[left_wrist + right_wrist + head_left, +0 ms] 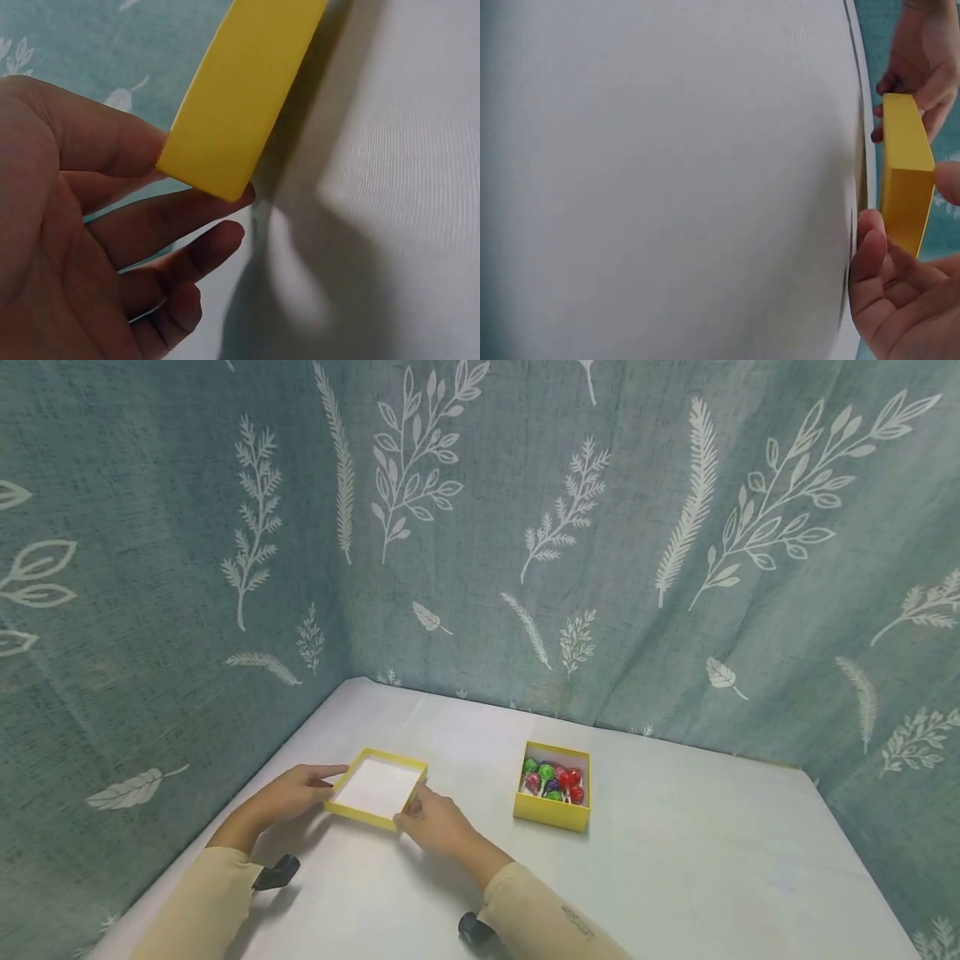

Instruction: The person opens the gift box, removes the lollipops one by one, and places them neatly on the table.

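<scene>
Both hands hold a shallow yellow square box lid (pixel 362 816) a little above the table, its white hollow side facing up. My left hand (pixel 288 793) pinches its left side; in the left wrist view the yellow wall (pixel 232 105) sits between thumb and fingers, with the lower fingers loosely bent. At the near right corner, my right hand (pixel 438 822) grips the lid with thumb and fingers. To the right stands a yellow box (pixel 552 814), uncovered, with several wrapped lollipops (pixel 546 772) in green, red and purple inside.
A white cloth covers the table (pixel 697 860). Blue-green curtains (pixel 480 560) with white leaf prints close off the back and the sides. Dark wrist devices (pixel 277 872) jut from both cream sleeves (pixel 198 902).
</scene>
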`<state>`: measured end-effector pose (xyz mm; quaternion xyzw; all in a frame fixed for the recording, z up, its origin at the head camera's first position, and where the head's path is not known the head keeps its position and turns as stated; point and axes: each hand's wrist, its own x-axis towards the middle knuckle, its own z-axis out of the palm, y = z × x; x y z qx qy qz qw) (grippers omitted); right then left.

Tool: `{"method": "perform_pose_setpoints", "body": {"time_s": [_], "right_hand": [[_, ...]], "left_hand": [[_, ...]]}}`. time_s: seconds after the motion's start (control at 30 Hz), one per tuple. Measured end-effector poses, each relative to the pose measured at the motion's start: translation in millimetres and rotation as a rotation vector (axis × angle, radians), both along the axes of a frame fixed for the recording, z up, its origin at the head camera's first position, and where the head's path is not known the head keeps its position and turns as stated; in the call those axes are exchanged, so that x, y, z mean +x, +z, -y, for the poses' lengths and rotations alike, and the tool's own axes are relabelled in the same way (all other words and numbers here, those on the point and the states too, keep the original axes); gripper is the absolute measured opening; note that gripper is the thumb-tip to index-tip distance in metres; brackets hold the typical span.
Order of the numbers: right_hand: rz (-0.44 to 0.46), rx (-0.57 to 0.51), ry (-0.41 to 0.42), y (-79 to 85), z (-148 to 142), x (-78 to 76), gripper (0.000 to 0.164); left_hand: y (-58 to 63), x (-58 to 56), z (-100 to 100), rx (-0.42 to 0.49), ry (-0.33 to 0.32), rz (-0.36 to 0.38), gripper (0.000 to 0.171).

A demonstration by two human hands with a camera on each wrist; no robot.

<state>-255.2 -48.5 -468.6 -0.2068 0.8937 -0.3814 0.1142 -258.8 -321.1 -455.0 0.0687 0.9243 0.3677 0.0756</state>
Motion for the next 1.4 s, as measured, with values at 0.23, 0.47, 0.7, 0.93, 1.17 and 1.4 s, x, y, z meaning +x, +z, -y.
{"method": "perform_pose_setpoints", "body": {"time_s": [0.23,0.47,0.7,0.93,1.17,1.4], "right_hand": [[-0.006,0.037,0.01,-1.2,11,0.4,0.058],[-0.018,0.061,0.016,0.8,17,-0.1,0.044],[-0.042,0.088,0.022,-0.7,20,1.3,0.042],[-0.047,0.119,0.021,-3.8,23,0.3,0.041],[-0.024,0.138,0.045,-2.4,17,-2.9,0.055],[0.041,0.111,0.08,2.2,-8,1.5,0.076]], "left_hand": [[-0.8,2.0,8,-0.039,0.025,-0.018,0.047],[-1.0,1.6,8,-0.069,0.059,-0.009,0.047],[-0.3,2.3,6,-0.128,0.08,-0.008,0.046],[2.5,5.2,6,-0.173,0.09,-0.015,0.046],[8.2,2.3,-1,-0.203,0.055,-0.07,0.043],[12.9,-12.2,-19,-0.227,0.043,-0.261,0.034]]}}
